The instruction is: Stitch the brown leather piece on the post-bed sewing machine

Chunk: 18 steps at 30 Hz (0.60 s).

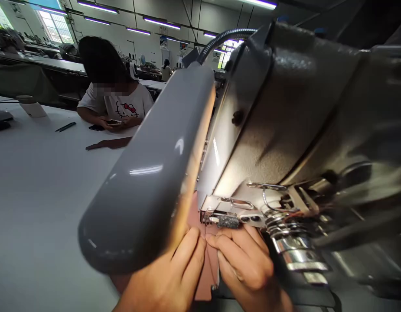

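My left hand point(169, 277) and right hand point(249, 268) meet at the bottom middle of the frame, fingertips almost touching, both pinched down on a piece of reddish-brown leather point(208, 268) that shows in the gap between them. The leather runs away from me, its long side pointing up the frame toward the metal foot point(231, 216) of the sewing machine point(285, 130), which sits just above my right fingertips; my right hand is the nearer of the two to it. How far the leather reaches under the foot I cannot tell, since the lamp head point(148, 182) covers its left part and the machine's parts cover the top. The lamp head is a big grey shape slanting from the lower left toward the upper middle, and it hides my left wrist as well. The needle itself is too blurred to pick out. Beyond, in the upper left, a person in a white shirt point(122, 104) sits at the white table point(40, 182), well apart from my hands.
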Each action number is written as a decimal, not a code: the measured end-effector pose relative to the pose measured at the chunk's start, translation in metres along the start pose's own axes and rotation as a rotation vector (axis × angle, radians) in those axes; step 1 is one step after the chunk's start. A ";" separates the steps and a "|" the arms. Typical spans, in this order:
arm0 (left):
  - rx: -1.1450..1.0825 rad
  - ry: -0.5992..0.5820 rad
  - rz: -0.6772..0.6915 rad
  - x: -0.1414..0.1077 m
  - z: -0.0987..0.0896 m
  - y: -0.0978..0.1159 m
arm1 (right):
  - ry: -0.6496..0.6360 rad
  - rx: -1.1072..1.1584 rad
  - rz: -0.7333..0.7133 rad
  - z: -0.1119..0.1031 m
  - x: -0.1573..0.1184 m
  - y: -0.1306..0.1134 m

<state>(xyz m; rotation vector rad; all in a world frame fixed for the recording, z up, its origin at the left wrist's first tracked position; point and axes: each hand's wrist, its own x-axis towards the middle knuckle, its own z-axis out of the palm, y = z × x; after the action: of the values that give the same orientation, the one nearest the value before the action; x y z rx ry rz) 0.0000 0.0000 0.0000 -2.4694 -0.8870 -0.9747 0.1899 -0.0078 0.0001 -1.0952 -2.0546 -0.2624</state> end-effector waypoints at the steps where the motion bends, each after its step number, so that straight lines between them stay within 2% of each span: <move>1: 0.005 -0.027 0.013 0.003 -0.003 -0.001 | -0.001 0.000 0.003 -0.001 0.001 -0.001; 3: 0.000 -0.061 0.038 0.008 -0.008 -0.004 | -0.003 0.003 0.008 -0.001 0.002 -0.001; 7: -0.037 -0.044 0.057 0.012 -0.011 -0.007 | 0.000 0.009 0.010 -0.002 0.003 -0.002; 14: -0.117 -0.206 0.090 0.013 -0.012 -0.024 | 0.013 0.004 0.029 0.002 0.001 -0.001; 18: -0.229 -0.245 0.055 0.015 -0.004 -0.035 | 0.024 -0.041 0.054 0.005 0.000 0.000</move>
<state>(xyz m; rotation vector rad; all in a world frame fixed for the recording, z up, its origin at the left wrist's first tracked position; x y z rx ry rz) -0.0163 0.0302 0.0157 -2.8384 -0.8134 -0.8056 0.1873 -0.0055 -0.0027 -1.1655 -2.0036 -0.2903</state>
